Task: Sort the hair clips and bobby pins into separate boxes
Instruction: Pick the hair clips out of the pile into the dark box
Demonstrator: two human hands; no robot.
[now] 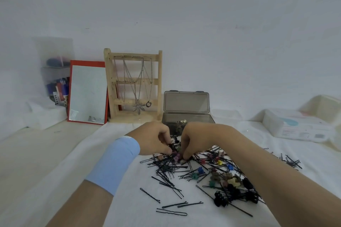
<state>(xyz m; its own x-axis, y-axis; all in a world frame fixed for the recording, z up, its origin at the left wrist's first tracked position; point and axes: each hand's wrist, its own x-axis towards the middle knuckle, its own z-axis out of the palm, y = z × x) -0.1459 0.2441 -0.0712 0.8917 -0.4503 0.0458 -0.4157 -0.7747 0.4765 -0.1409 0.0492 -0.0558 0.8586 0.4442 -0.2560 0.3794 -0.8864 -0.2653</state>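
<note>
While both sets of fingertips pinched down together on a small purple clip [176, 156], the left hand [154, 138] and right hand [195, 139] met over the heap of bobby pins [167, 168], just before the open grey box [188, 119].

The white cloth [77, 180] left of the pile is bare and gives open passage. Bobby pins [167, 168] and hair clips [233, 180] cover the centre and right. The open grey box [186, 116] stands just behind both hands, its raised lid blocking the rear. A wooden jewellery stand [133, 84] and red-framed mirror [87, 92] close off the rear left.
</note>
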